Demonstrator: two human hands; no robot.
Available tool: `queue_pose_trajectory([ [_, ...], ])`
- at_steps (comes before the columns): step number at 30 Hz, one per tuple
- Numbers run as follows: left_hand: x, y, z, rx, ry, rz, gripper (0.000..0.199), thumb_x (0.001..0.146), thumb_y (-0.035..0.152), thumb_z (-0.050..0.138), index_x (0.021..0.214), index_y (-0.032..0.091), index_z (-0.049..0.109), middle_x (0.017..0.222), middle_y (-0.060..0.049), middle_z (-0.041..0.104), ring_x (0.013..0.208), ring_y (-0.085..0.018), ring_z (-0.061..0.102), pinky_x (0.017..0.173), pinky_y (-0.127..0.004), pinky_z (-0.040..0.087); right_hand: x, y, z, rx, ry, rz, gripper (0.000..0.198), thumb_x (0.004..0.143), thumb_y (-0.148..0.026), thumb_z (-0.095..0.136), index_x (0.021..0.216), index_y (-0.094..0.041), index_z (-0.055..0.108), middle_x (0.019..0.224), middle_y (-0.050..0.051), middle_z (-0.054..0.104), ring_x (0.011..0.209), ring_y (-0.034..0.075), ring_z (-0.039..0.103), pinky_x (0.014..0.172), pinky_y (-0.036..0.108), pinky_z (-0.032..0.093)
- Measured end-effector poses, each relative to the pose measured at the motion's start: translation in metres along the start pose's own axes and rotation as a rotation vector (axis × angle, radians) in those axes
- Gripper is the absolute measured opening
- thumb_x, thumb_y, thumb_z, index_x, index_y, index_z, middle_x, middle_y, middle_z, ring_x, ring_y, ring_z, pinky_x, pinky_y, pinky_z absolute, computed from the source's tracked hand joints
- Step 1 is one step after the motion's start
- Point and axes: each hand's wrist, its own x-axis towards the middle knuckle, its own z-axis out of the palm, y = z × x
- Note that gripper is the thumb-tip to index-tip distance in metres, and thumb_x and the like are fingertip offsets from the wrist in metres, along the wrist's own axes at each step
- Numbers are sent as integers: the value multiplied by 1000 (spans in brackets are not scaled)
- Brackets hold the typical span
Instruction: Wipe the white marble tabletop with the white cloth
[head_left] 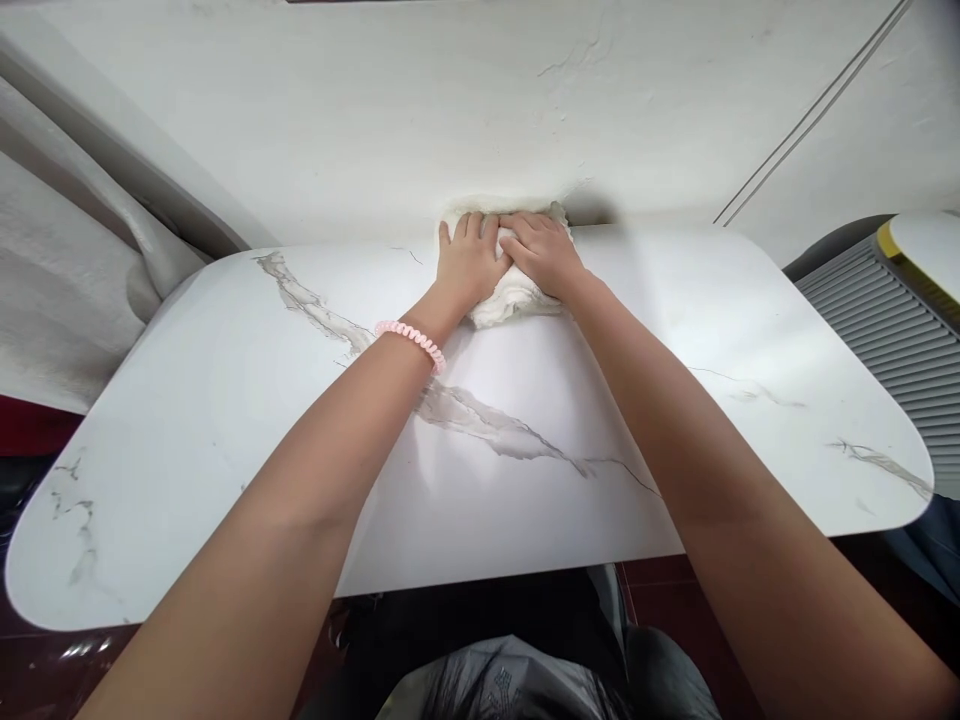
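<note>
A white folded cloth [517, 300] lies bunched at the far edge of the marble-patterned table [247, 400], close against the wall. My left hand [471, 258] rests on its left part, palm down with the fingers stretched out and slightly apart. On the cloth's right part lies my right hand [546, 252], also flat with its fingers extended. The two hands nearly meet at the thumbs, and both press the cloth from above without wrapping round it. A pink coiled band [412, 340] circles my left wrist.
Behind the table rises a white wall [420, 110]. A pale curtain [67, 230] hangs at the left. Beyond the right end stands a grey ribbed unit [892, 330] with a yellow edge. The table has rounded corners, and dark red floor [67, 660] shows below.
</note>
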Motion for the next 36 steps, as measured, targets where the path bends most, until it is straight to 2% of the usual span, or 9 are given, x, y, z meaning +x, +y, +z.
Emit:
queue_pose_trajectory([
  [3,-23,23,-4,15,2,-55,56,102,41,29,151,15,36,157,-20,38,150,-34,28,120,-63,15,-26,-11,-13,-27,-14,-20,53,106,-43,16,138,-19,51,142,9,55,134,26,46,122,53,22],
  [6,-55,53,-10,-10,-21,-115,57,101,38,30,153,14,34,161,-21,33,152,-35,24,119,-68,13,-66,-24,-32,-27,-48,-52,49,105,-40,22,139,-20,51,143,9,54,132,25,48,118,48,30],
  [10,-108,90,-18,-90,-57,-83,60,99,33,32,155,11,30,164,-21,26,155,-35,13,119,-70,7,-132,-47,-57,-27,-43,-65,52,103,-42,24,140,-18,51,144,12,53,133,28,47,116,50,34],
  [15,-174,124,-26,-211,-133,-25,66,100,40,34,158,12,22,168,-20,13,156,-34,1,120,-69,1,-211,-76,-83,1,-41,-94,58,102,-53,21,147,-24,44,146,11,52,139,28,42,119,53,32],
  [20,-206,144,-30,-237,-181,52,67,100,43,30,158,12,21,167,-21,13,156,-35,1,119,-70,2,-252,-89,-98,16,-73,-61,59,103,-53,16,153,-30,36,151,9,47,143,26,38,121,54,30],
  [24,-202,149,-28,-222,-167,42,67,99,39,32,158,11,20,168,-21,10,156,-35,-1,121,-69,1,-250,-87,-102,10,-107,-56,60,102,-55,16,151,-28,38,150,9,49,141,28,40,120,54,30],
  [28,-177,142,-22,-227,-117,31,68,97,36,37,159,13,19,169,-19,4,156,-33,-5,121,-67,-1,-226,-75,-97,-20,-93,-61,61,102,-55,15,146,-24,43,147,12,50,139,30,42,118,53,31],
  [32,-129,124,-16,-206,-128,-20,64,98,35,37,158,17,26,170,-14,9,157,-30,-1,123,-61,0,-182,-48,-81,-15,-59,-37,63,102,-54,13,142,-19,49,145,13,52,135,31,44,117,52,31],
  [36,-69,104,-11,-135,-152,-61,62,99,35,34,157,14,29,169,-15,13,157,-29,7,124,-58,4,-126,-13,-64,-9,-39,3,58,103,-50,17,139,-21,51,144,12,53,134,30,45,116,51,29],
])
